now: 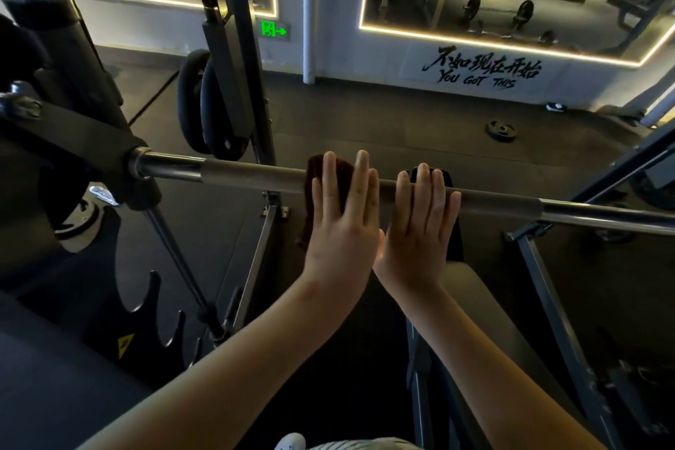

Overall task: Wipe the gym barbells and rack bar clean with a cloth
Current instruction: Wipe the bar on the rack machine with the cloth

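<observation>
A long steel rack bar (252,175) runs from the carriage at the left across to the right edge. A dark brown cloth (317,172) is draped over the bar near its middle and hangs down below it. My left hand (343,215) lies flat on the cloth with straight fingers, pressing it against the bar. My right hand (420,226) rests beside it, fingers straight, laid over the bare bar. The two hands touch at the palm edges.
The rack upright (237,47) with black weight plates (204,102) stands behind the bar at left. A bench pad (485,303) lies under the bar at right. A loose plate (501,129) sits on the floor, and mirrors line the far wall.
</observation>
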